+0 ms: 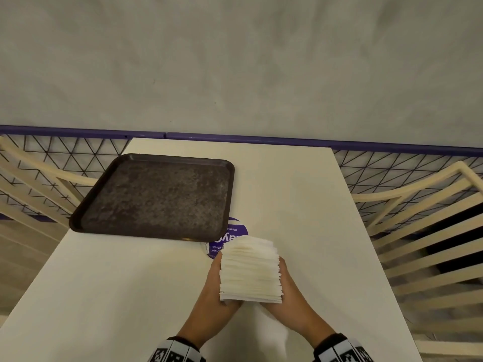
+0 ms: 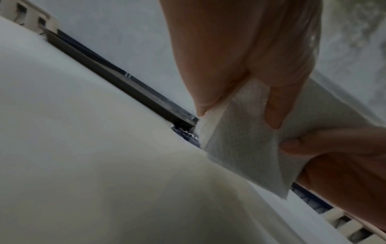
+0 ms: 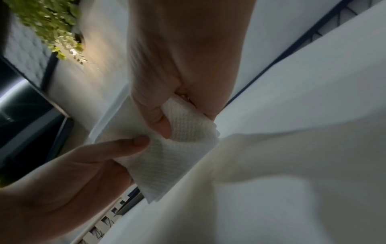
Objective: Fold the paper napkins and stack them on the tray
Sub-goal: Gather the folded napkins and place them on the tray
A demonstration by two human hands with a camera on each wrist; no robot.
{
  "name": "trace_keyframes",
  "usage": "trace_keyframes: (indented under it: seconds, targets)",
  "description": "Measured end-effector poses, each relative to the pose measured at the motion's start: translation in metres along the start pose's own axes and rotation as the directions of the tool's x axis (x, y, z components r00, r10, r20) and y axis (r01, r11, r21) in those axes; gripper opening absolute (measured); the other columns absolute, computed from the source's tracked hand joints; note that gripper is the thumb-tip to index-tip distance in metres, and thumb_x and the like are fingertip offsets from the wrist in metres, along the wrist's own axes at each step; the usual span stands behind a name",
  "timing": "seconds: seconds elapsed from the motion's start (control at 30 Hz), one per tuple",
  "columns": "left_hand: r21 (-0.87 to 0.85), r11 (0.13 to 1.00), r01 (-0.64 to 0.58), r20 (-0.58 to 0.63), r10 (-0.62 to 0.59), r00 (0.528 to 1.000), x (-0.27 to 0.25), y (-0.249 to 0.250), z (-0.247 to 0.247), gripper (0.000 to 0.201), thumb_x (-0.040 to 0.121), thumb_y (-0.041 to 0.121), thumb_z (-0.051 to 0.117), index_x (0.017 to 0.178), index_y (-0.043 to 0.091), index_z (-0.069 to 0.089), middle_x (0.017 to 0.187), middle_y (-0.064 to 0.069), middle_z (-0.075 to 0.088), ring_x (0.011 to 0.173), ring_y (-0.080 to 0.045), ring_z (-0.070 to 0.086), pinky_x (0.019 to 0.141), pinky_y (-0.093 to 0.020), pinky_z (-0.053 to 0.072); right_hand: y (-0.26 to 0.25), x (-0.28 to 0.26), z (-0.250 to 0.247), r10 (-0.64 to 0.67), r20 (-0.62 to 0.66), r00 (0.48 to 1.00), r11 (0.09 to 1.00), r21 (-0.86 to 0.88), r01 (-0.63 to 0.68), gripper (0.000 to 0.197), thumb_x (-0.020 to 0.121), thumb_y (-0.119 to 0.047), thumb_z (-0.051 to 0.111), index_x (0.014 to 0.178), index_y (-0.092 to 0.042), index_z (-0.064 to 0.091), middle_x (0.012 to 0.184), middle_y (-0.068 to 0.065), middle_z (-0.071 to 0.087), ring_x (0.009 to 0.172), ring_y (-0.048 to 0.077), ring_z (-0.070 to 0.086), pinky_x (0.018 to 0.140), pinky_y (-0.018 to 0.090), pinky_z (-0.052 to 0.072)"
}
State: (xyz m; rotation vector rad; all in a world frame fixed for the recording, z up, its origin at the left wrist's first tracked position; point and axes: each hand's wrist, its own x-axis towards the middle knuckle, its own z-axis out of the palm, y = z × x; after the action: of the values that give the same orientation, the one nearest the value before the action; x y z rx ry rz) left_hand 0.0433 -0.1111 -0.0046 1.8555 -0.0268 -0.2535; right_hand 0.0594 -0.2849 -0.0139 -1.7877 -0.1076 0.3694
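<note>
presently both my hands, left hand [image 1: 213,288] and right hand [image 1: 292,293], clasp the napkin stack [image 1: 250,270]; bare tray [image 1: 86,220] lies forward-left, nearer my left.

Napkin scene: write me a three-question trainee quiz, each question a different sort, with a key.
1. True or false: the tray already has napkins on it.
2. Multiple choice: the napkin stack is (A) on the tray, (B) held between both hands above the table, (C) on a chair.
3. Fill in: the purple sticker is partly hidden by the tray and the ____.

Key:
1. False; the tray is bare.
2. B; the left hand and right hand grip its two sides.
3. Napkin stack.
</note>
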Motion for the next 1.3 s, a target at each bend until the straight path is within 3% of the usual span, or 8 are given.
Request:
trace_keyframes:
  seconds: [0.07,0.17,0.53,0.67,0.77,0.87,1.07,1.3]
  targets:
    - [-0.06,0.998,0.003,0.022,-0.001,1.0,0.003,0.001,0.0,0.068,0.064,0.057,0.072,0.113,0.07,0.027,0.128,0.04,0.034,0.114,0.018,0.038,0.098,-0.007,0.033,0.005,0.0,0.001,0.017,0.023,1.0,0.999,-0.047,-0.016,0.074,0.072,-0.033,0.074,0.129,-0.038,0.027,0.13,-0.02,0.042,0.116,-0.011,0.046,0.09,0.004,0.04]
    - [-0.108,0.994,0.033,0.052,-0.027,0.998,0.008,-0.006,-0.002,0.075,0.049,0.079,0.065,0.11,0.038,0.048,0.109,0.019,0.062,0.104,0.016,0.053,0.099,-0.02,0.045,0.008,-0.001,-0.001,0.025,0.079,0.997,0.991,-0.134,-0.015,0.075,0.075,-0.022,0.076,0.125,-0.042,0.024,0.133,-0.018,0.038,0.117,-0.017,0.04,0.09,0.0,0.035]
    - [0.234,0.922,0.308,-0.356,-0.213,0.91,0.005,-0.014,-0.012,0.083,0.066,0.023,0.081,0.132,0.013,0.032,0.119,-0.003,0.039,0.109,-0.022,0.047,0.094,-0.038,0.044,-0.005,-0.019,-0.006,0.151,0.2,0.968,0.982,-0.142,-0.124,0.094,0.057,-0.042,0.087,0.128,-0.035,0.024,0.13,-0.02,0.044,0.118,-0.009,0.043,0.085,0.005,0.04]
    - [0.143,0.932,0.332,-0.247,-0.291,0.924,0.002,-0.014,-0.012,0.031,0.078,0.01,0.069,0.1,0.015,0.047,0.094,-0.001,0.056,0.081,-0.018,0.056,0.067,-0.021,0.047,-0.013,-0.022,-0.004,0.154,0.225,0.962,0.988,-0.023,-0.153,0.077,0.062,-0.076,0.061,0.121,-0.033,0.038,0.121,-0.013,0.058,0.109,-0.002,0.056,0.092,0.02,0.045]
    - [0.037,0.95,0.31,-0.206,-0.296,0.933,0.0,-0.009,-0.013,0.002,0.088,0.014,0.058,0.086,0.016,0.056,0.089,0.0,0.062,0.081,-0.016,0.057,0.065,-0.019,0.044,-0.018,-0.018,-0.002,0.181,0.116,0.977,0.983,0.006,-0.183,0.063,0.065,-0.083,0.042,0.098,-0.03,0.05,0.089,-0.009,0.06,0.082,0.01,0.055,0.083,0.028,0.042]
    - [-0.163,0.912,0.377,-0.104,-0.396,0.912,-0.003,0.005,-0.013,0.027,0.097,0.036,0.039,0.093,0.018,0.059,0.094,-0.004,0.064,0.084,-0.014,0.06,0.074,-0.028,0.051,-0.026,-0.01,0.0,0.234,0.03,0.972,0.972,-0.049,-0.232,0.065,0.061,-0.085,0.047,0.086,-0.025,0.049,0.072,-0.001,0.052,0.069,0.015,0.049,0.077,0.03,0.046]
    - [-0.219,0.879,0.423,0.011,-0.432,0.902,-0.002,0.014,-0.011,0.059,0.063,0.073,0.052,0.096,0.026,0.058,0.099,0.0,0.068,0.092,-0.018,0.066,0.076,-0.032,0.056,-0.04,-0.002,0.008,0.293,-0.003,0.956,0.95,-0.109,-0.292,0.056,0.071,-0.052,0.073,0.108,-0.02,0.046,0.099,-0.004,0.065,0.084,0.007,0.065,0.058,0.016,0.049]
    - [-0.057,0.916,0.396,-0.12,-0.4,0.909,0.0,0.014,-0.008,0.035,0.077,0.051,0.064,0.095,0.025,0.049,0.09,0.009,0.06,0.081,-0.006,0.058,0.056,-0.016,0.043,-0.039,-0.001,0.007,0.338,0.019,0.941,0.938,-0.085,-0.335,0.052,0.076,-0.045,0.072,0.111,-0.018,0.044,0.104,0.002,0.062,0.089,0.013,0.065,0.066,0.023,0.057]
